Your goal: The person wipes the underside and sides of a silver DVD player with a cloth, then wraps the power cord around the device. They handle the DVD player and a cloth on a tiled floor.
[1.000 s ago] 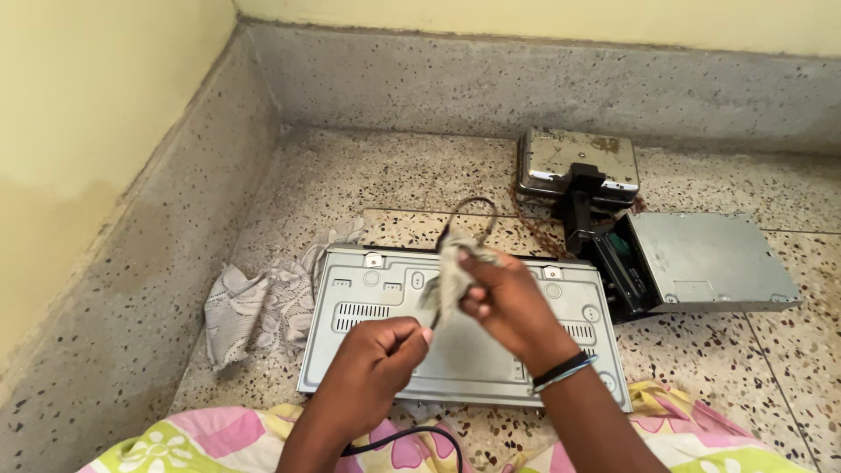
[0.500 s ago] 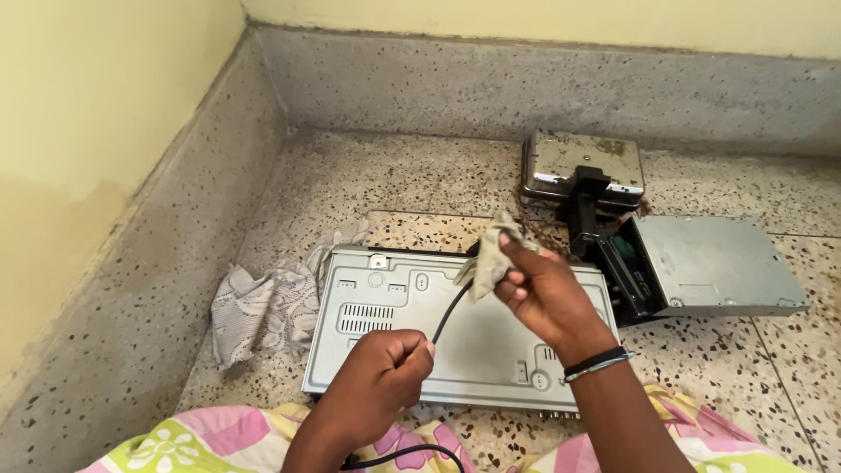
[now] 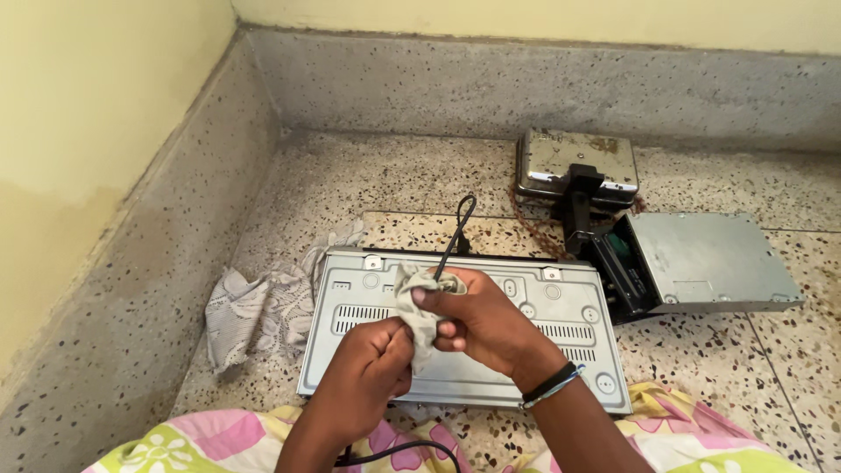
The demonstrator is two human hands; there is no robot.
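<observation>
At the bottom edge of the frame lies a floral fabric [image 3: 201, 442] in pink, yellow and green, with a loop of the black cable [image 3: 458, 229] running out from beneath the left hand [image 3: 363, 381].

Just above it, lower centre, the left hand is closed in a fist around the cable. The right hand [image 3: 477, 320] touches it from the right, fingers curled tight, pinching a small grey cloth [image 3: 416, 302] around the same cable. The free end of the cable rises from the cloth and curls toward the centre of the frame.

Procedure, as judged: keep the left fist firm as the anchor, keep the cloth fully wrapped, and slide the right hand along the cable with steady, even pressure.

Beneath both hands rests a flat grey metal case [image 3: 368, 342]. A white lace rag [image 3: 258, 307] lies at its left edge.

Further back, at right centre, sit an open metal box [image 3: 710, 263] and a chrome appliance [image 3: 578, 162] near the wall skirting.
</observation>
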